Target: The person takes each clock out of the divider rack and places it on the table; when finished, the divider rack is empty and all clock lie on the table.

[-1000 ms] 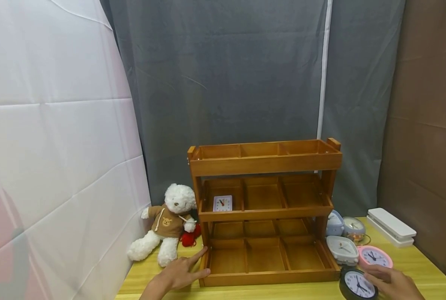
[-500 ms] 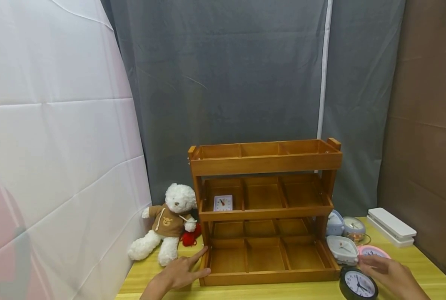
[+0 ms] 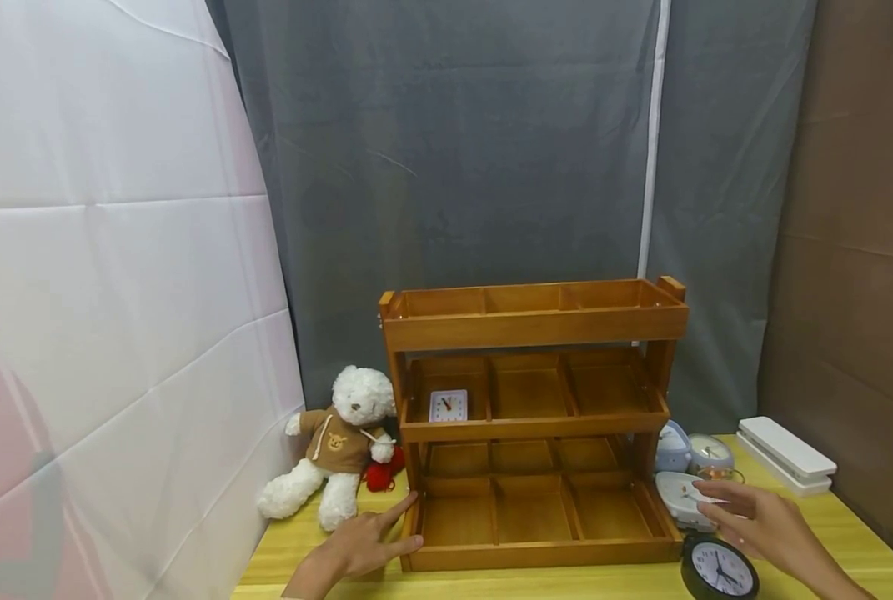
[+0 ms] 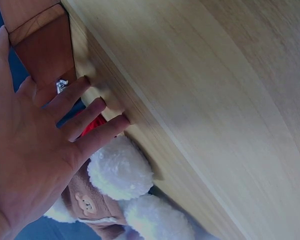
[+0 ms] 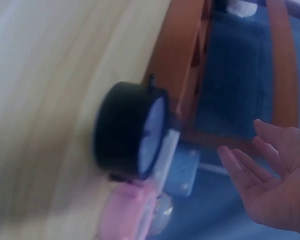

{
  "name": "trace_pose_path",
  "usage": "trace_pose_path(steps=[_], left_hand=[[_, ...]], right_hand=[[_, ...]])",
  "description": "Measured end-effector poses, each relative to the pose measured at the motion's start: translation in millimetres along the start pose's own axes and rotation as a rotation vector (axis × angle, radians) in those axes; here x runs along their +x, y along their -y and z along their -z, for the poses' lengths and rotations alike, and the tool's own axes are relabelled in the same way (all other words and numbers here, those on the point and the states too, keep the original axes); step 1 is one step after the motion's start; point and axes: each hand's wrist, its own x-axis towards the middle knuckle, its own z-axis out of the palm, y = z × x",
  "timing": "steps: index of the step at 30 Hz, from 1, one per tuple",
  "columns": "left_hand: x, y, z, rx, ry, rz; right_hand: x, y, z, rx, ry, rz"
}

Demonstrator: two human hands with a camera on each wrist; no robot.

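Observation:
At the left side of the wooden three-tier rack, my left hand touches the lower frame with its index finger and thumb. Its other fingers extend near the tabletop in the left wrist view. My right hand hovers with relaxed fingers over the clocks right of the rack, holding nothing. Nearest its fingertips is a white alarm clock. A round black clock lies face up in front. The pink clock, covered by my hand in the head view, shows in the right wrist view. A small square clock sits in the middle tier's left compartment.
A white teddy bear in a brown hoodie sits left of the rack, by some red yarn-like material. Behind the white clock are a blue clock and a round silver-grey one. A white flat device lies far right.
My right hand has lifted off from beside the black and pink clocks and moved up and left toward the white alarm clock. My left hand stays on the rack.

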Motion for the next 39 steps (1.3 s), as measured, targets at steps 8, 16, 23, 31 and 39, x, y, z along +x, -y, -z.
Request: trace_pose_path(steps=[8, 16, 23, 31, 39], left_hand=[[-0.4, 0.8, 0.9, 0.004, 0.000, 0.004], [-1.3, -1.3, 2.3, -0.016, 0.022, 0.007], [-1.7, -1.9, 4.1, -0.010, 0.011, -0.008], [-2.7, -1.9, 4.4, -0.027, 0.021, 0.004], [-2.1, -1.1, 2.6, -0.020, 0.024, 0.025]], right_hand=[[7.9, 37.2, 3.3, 0.057, -0.020, 0.103], [12.8, 71.5, 2.7, 0.139, -0.015, 0.209], [26.5, 101.1, -2.3, 0.158, -0.035, 0.322], [55.0, 136.7, -14.5, 0.200, -0.017, 0.442], [86.2, 178.9, -36.6, 0.272, 0.018, 0.528]])
